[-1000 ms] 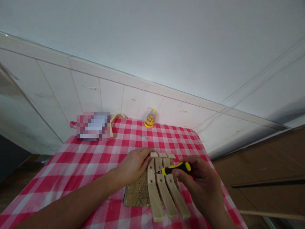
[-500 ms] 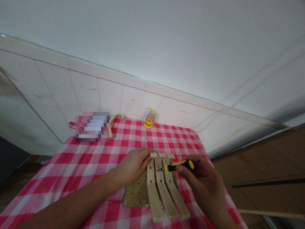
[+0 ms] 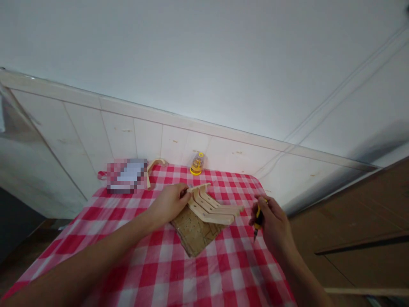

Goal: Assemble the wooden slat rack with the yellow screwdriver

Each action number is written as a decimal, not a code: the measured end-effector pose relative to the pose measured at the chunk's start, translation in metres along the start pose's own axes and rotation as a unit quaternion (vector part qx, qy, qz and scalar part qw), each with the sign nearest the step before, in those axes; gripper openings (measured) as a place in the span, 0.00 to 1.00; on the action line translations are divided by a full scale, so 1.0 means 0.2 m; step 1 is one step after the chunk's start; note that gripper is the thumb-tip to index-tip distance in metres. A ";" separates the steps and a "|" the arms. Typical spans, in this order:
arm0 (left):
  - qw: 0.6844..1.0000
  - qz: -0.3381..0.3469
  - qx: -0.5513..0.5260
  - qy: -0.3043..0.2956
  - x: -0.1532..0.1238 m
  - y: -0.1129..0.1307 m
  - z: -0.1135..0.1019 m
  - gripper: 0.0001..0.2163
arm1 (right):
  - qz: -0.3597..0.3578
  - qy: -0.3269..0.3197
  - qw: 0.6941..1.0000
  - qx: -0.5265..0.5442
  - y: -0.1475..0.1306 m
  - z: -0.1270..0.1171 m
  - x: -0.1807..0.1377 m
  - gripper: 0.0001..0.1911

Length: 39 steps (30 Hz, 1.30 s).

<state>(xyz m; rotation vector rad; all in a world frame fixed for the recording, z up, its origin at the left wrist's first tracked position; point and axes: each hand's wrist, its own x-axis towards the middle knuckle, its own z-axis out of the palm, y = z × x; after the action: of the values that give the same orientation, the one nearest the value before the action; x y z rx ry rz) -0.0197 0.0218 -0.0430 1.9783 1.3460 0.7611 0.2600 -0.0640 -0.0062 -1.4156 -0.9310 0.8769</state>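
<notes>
My left hand (image 3: 171, 201) is closed on the upper left end of a slatted wooden piece (image 3: 207, 209), made of bent pale strips with dark holes or screws. Under the piece lies a worn brown board (image 3: 198, 236), turned at an angle on the cloth. On the right, clear of the wood, my right hand (image 3: 271, 215) grips a yellow and black screwdriver (image 3: 258, 218), its tip pointing down. The slats run from the left hand toward the right.
A red and white checked cloth (image 3: 179, 281) covers the table. At the back stand a clear and yellow case of bits (image 3: 197, 164) and a loose bent wooden strip (image 3: 150, 172). A blurred-out object (image 3: 127, 175) lies back left. The panelled wall (image 3: 147, 132) rises behind.
The wooden piece and the board have swung round, so the slats now point right instead of toward me. My right hand has drawn the screwdriver away from the slats and tipped it down.
</notes>
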 end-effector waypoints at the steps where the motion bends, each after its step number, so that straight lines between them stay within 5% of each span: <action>1: 1.000 -0.008 0.005 0.005 0.01 0.01 -0.02 0.10 | 0.028 -0.019 0.999 0.002 0.02 0.01 -0.01 0.26; 8: 0.998 -0.053 -0.040 0.004 -0.01 0.06 -0.08 0.16 | 0.131 -0.116 0.984 0.037 0.11 0.14 -0.16 0.32; 14: 0.990 -0.085 -0.095 0.068 -0.22 0.10 0.00 0.18 | 0.132 -0.146 0.978 0.072 0.17 0.18 -0.23 0.36; 24: 0.979 -0.108 -0.089 0.149 -0.54 0.05 0.20 0.13 | 0.045 -0.128 0.989 -0.056 0.31 0.12 -0.26 0.19; 32: 0.990 -0.094 0.006 0.108 -0.59 0.04 0.21 0.18 | -0.073 -0.051 0.965 -0.246 0.34 0.01 -0.15 0.16; 39: 0.991 -0.106 0.041 0.066 -0.52 0.04 0.17 0.14 | -0.131 -0.070 0.921 -0.360 0.36 0.07 -0.17 0.14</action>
<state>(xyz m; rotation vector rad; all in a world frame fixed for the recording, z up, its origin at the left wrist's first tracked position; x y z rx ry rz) -0.0216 -0.0847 -0.0704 1.8359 1.6594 0.7565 0.2371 -0.0911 -0.0790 -1.7922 -1.6205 0.4404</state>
